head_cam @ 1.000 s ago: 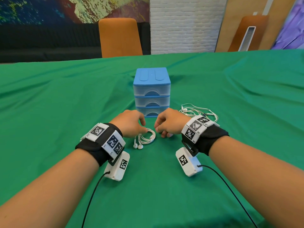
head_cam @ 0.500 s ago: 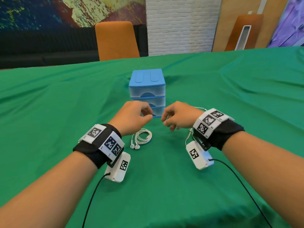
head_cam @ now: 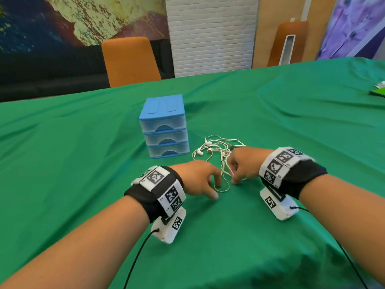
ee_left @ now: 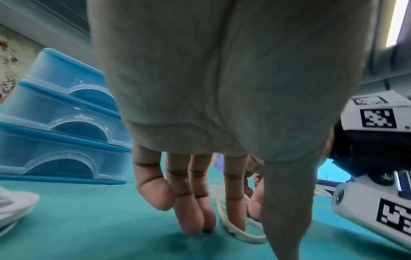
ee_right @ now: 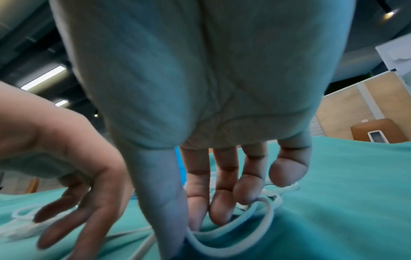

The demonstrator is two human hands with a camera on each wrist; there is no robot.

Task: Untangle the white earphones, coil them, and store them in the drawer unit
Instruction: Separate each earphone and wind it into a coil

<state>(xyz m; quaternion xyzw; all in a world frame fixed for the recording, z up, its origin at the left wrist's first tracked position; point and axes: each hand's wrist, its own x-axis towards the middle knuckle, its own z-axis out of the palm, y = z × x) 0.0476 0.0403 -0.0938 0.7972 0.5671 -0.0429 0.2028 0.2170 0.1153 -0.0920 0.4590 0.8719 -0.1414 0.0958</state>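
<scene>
A tangled set of white earphones (head_cam: 216, 148) lies on the green cloth just right of the blue three-drawer unit (head_cam: 163, 130), whose drawers are all closed. My right hand (head_cam: 234, 178) sits at the tangle's near edge. Its thumb and forefinger pinch a strand of the cable (ee_right: 222, 246). My left hand (head_cam: 215, 190) is beside it with straight fingers (ee_left: 193, 219) touching the cloth, and a cable loop (ee_left: 246, 236) lies by the forefinger. A second, coiled set (ee_left: 13, 205) rests left of my left hand and is hidden in the head view.
The green cloth (head_cam: 291, 122) covers the whole table and is wrinkled. An orange chair (head_cam: 130, 61) stands behind the far edge. A dark green flat object (head_cam: 378, 88) lies at the far right edge.
Both hands have moved right, away from the coiled set in front of the drawers and over to the tangled set. My right hand has taken hold of a cable strand.
</scene>
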